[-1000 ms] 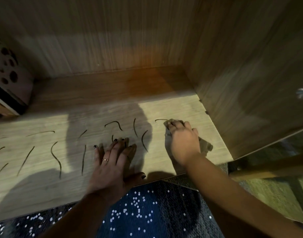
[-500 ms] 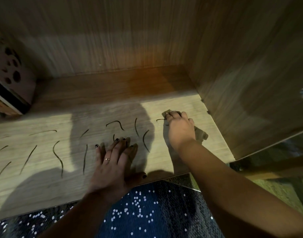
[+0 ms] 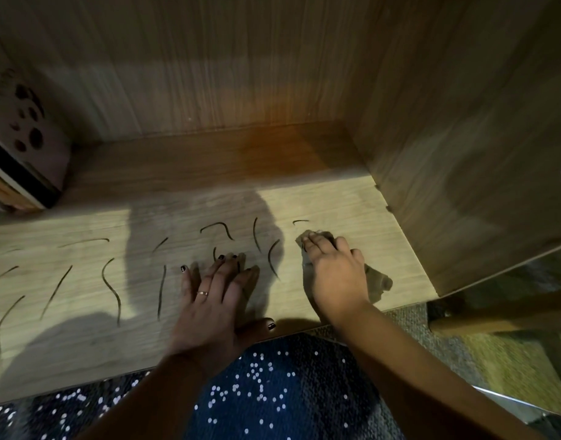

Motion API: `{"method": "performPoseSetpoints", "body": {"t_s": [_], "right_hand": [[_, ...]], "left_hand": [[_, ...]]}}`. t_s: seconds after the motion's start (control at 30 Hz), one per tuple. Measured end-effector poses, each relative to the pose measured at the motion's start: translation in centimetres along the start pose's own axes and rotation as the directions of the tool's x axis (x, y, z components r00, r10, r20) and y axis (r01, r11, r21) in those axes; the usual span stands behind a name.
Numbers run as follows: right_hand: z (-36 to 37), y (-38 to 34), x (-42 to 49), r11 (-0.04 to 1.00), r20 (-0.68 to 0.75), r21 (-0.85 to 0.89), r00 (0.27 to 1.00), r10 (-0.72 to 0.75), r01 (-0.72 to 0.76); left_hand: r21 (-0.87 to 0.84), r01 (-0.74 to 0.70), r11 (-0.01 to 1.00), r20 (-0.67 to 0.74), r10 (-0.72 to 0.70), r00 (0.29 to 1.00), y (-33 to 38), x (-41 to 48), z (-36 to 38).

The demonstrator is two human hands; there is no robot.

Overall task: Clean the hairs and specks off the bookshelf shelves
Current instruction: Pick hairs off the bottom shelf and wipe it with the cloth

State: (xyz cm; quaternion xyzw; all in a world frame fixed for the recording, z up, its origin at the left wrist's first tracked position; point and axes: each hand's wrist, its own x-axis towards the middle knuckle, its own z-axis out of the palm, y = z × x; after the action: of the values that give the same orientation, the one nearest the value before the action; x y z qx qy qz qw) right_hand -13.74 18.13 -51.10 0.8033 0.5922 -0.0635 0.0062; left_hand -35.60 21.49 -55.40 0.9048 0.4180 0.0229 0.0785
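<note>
Cloth (image 3: 377, 281): your right hand (image 3: 336, 276), fingers flat on it, dragged it back
Hair (image 3: 300, 221): missed
Left hand (image 3: 215, 292): splayed flat, unmoved

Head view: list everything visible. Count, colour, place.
shelf: 1, light wood, across the middle
back panel: 1, darker wood, behind shelf
side panel: 1, darker wood, right
hairs: about a dozen, dark, scattered left and centre
cloth: 1, brown, right part of shelf
box: 1, pinkish, dark spots, far left rear
speckled fabric: 1, dark blue, white dots, below shelf's front edge
ring: 1, gold-toned, on left hand
left hand: 1, flat on shelf, centre front
right hand: 1, presses the cloth
</note>
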Motion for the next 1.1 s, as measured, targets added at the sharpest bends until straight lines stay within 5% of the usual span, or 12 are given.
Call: {"method": "performPoseSetpoints", "body": {"t_s": [0.33,0.6,1.1], "right_hand": [[-1.4,-1.2,5.9,0.999,0.022,0.014,0.999,0.031,-0.031],[-0.6,-1.8,0.6,1.0,0.012,0.009,1.0,0.006,-0.006],[-1.2,-3.0,5.6,1.0,0.013,0.007,1.0,0.0,0.0]], "left_hand": [[0.032,0.014,0.999,0.038,-0.015,0.999,-0.2,0.1,0.2],[0.015,-0.015,1.0,-0.045,0.016,0.999,0.1,-0.1,-0.3],[0.042,0.032,0.999,0.081,-0.035,0.996,-0.3,0.2,0.3]]}}
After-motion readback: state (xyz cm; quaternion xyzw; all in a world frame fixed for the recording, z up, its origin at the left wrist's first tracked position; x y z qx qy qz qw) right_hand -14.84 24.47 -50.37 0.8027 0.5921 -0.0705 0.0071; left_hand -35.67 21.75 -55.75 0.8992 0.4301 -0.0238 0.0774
